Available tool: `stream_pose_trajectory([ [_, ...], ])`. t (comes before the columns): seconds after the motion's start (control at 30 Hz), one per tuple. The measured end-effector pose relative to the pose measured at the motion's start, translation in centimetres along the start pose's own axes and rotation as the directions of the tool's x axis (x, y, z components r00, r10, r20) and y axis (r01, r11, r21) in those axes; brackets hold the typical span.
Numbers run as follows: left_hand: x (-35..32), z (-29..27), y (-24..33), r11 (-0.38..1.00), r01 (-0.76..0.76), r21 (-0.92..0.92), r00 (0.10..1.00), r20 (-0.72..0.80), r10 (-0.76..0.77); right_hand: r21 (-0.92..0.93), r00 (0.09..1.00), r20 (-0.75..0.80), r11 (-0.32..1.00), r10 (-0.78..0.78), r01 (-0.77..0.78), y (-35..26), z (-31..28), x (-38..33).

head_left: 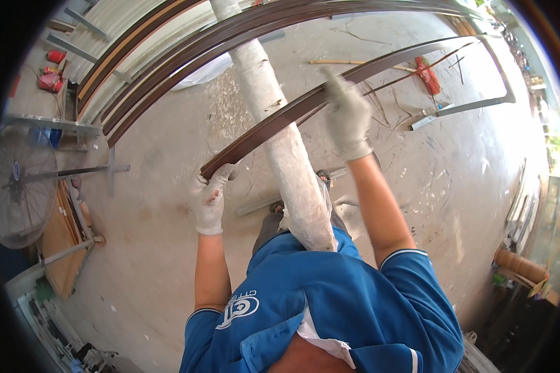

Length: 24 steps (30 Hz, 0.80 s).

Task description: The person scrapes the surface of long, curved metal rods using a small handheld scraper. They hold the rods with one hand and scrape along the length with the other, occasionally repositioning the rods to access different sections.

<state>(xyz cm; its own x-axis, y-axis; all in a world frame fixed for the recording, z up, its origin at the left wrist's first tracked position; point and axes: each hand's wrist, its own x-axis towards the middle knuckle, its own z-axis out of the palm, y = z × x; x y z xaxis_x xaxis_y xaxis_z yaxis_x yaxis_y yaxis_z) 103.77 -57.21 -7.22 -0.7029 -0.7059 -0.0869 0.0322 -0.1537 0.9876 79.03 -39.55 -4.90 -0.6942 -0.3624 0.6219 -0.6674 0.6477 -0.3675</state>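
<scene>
The person stands on the concrete floor holding a long dark-brown metal profile strip out in front of the body. The gloved left hand is closed around the strip's near end, and the gloved right hand clasps it farther along. The strip runs up and right across a plastic-wrapped white bundle that leans against the blue shirt. More brown profile strips lie stacked beyond, and a standing fan sits at the left. To handle it well, I would judge the two grips should stay well apart so the thin strip does not sag or twist, and its far end should be kept off the stacked strips.
</scene>
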Motion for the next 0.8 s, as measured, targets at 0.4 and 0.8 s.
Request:
stream_pose_trajectory([
  [0.4,0.6,0.2,-0.2,0.996,0.007,0.085,1.000,-0.026,-0.005,0.250,0.907,0.387,0.928,0.165,-0.275,-3.3,-3.0,0.1],
  [0.8,1.4,0.6,-1.4,0.984,-0.038,-0.177,0.996,0.070,0.051,-0.285,0.957,0.176,0.918,-0.232,0.276,-7.4,2.4,-4.8],
])
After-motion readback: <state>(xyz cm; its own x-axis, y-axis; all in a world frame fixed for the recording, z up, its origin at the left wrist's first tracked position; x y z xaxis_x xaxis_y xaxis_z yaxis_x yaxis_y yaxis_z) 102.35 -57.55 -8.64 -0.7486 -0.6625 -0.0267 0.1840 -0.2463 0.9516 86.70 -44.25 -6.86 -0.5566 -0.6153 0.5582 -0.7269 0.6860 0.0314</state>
